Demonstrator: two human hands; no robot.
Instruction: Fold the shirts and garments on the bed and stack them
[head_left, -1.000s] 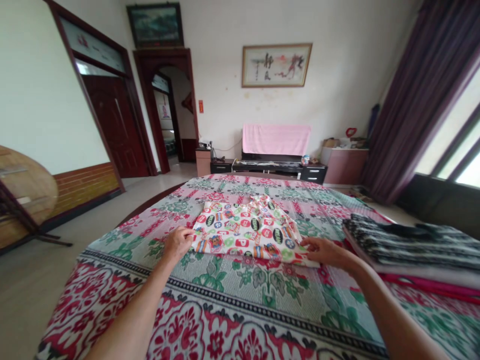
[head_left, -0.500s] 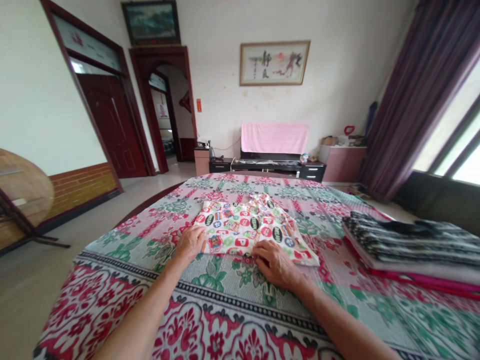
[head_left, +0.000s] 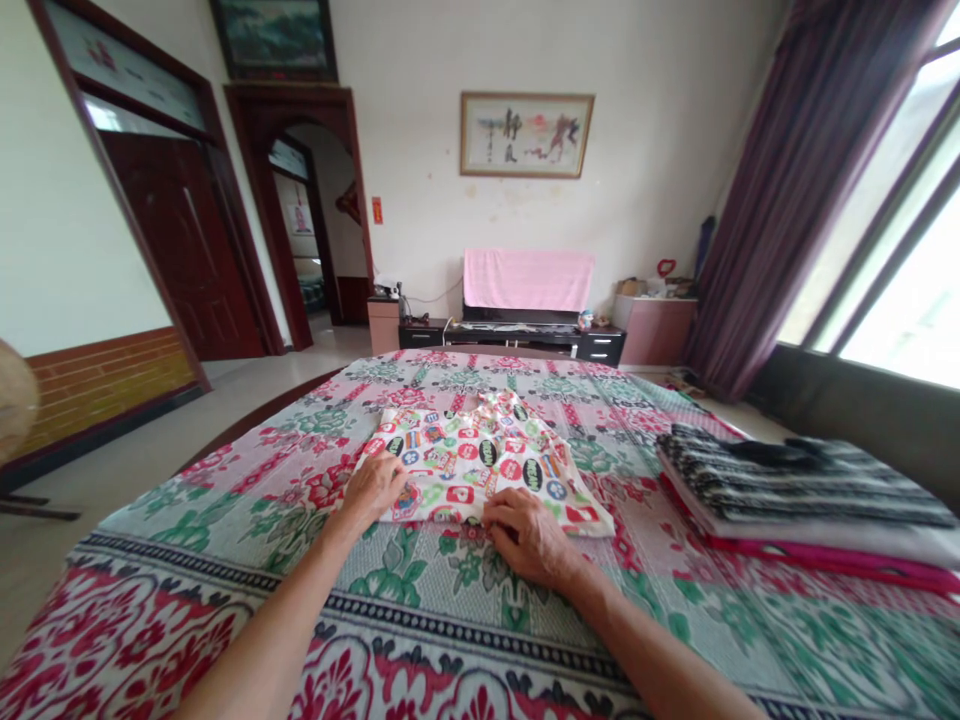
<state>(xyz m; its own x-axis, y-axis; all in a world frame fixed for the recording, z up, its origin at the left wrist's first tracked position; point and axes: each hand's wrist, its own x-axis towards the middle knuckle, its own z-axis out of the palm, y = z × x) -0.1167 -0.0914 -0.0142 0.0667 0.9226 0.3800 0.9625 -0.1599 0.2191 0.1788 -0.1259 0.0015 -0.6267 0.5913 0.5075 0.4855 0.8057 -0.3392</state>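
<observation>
A small white shirt point(head_left: 461, 455) with red, green, blue and black cartoon prints lies on the patterned cloth point(head_left: 420, 575) covering the table. My left hand point(head_left: 377, 487) rests on the shirt's left side, its fingers laid out over the fabric. At the near edge of the shirt, right of the middle, my right hand point(head_left: 531, 535) has its fingers bent and pressed together on the hem; the fingertips are partly hidden. One corner of the shirt spreads out to the right, beyond my right hand.
A stack of folded clothes point(head_left: 802, 500), black-and-white striped on top, sits at the right of the table. Past the far edge stands a low cabinet point(head_left: 600, 345) beside a pink cloth point(head_left: 529, 278) draped over a screen. A purple curtain point(head_left: 780, 200) hangs at right.
The view has turned, so the room shifts left. My left hand lies slightly farther in over the shirt, and some fabric now shows to its left. My right hand stays at the hem.
</observation>
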